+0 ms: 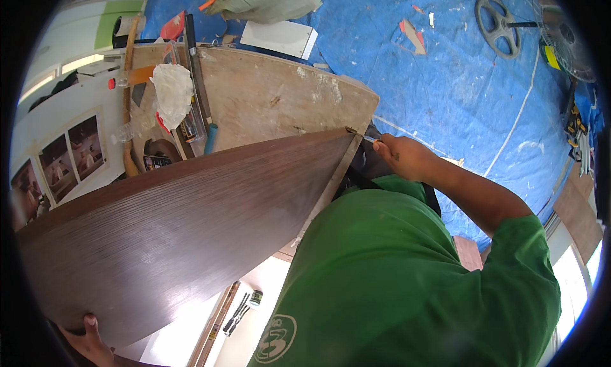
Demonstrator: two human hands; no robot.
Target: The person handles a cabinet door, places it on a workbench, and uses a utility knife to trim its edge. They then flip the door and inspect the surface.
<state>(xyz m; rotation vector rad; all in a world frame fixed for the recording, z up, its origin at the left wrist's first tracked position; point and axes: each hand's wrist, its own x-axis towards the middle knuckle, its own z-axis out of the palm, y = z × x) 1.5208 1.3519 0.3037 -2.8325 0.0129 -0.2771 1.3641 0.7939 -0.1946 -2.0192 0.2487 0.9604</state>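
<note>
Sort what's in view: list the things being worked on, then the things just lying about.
In use:
- dark wood-grain panel, left hand gripping its lower edge
- small thin tool in the right hand, at the panel's corner

Lying about:
- white crumpled bag
- white box
- fan
- blue tarp

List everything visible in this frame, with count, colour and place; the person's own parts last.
panel: 1, dark brown woodgrain, tilted across the middle
workbench: 1, worn light brown, behind the panel
white rag: 1, on the bench's left end
long tools: several, dark, beside the rag
tarp: 1, blue, covering the floor
white box: 1, on the tarp, top
fan: 1, pale cage, top right
wheel: 1, dark, spoked, top right
shirt: 1, green
left hand: gripping the panel's lower edge
right hand: holding a thin tool at the panel's corner
</note>
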